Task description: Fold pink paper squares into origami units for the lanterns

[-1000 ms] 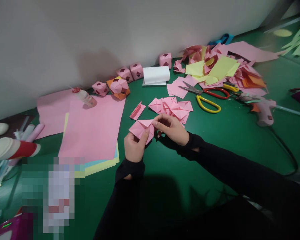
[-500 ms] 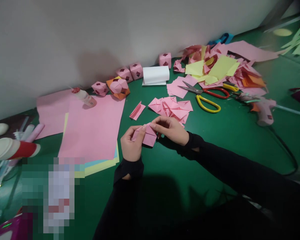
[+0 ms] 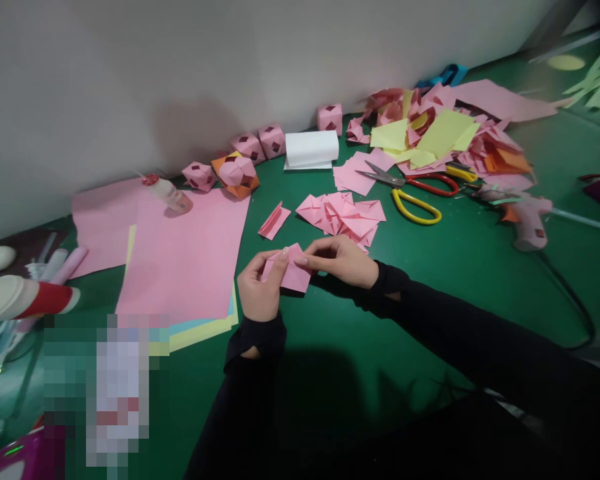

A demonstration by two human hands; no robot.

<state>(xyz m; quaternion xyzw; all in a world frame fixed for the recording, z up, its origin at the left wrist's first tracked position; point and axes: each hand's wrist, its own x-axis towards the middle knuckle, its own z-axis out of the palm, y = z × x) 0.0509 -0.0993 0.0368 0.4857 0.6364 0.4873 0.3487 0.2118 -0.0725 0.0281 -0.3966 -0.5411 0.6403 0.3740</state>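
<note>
A folded pink paper piece point(image 3: 297, 275) is held over the green table point(image 3: 360, 333), between the two hands. Its left part is gripped by the left hand point(image 3: 260, 287), with the thumb laid across its upper face; its right edge is pinched between thumb and forefinger of the right hand point(image 3: 343, 260). A crease can be made out on it, so it appears partly folded; whether it is complete cannot be told.

Finished folding is suggested by the pile of folded pink papers point(image 3: 343, 215) just beyond the right hand and by the narrow folded paper point(image 3: 275, 221) set beside it. Four pink paper cubes point(image 3: 271, 141) and a pink-and-orange paper ball point(image 3: 236, 175) are lined up near the wall point(image 3: 260, 60). Flat pink squares point(image 3: 357, 175), partly covered by the scissors point(image 3: 400, 182), and a large pink sheet point(image 3: 185, 267) are left unfolded.

No brand or writing can be read: the print on the small bottle point(image 3: 173, 199) is too small, and one patch point(image 3: 120, 387) is pixelated.
</note>
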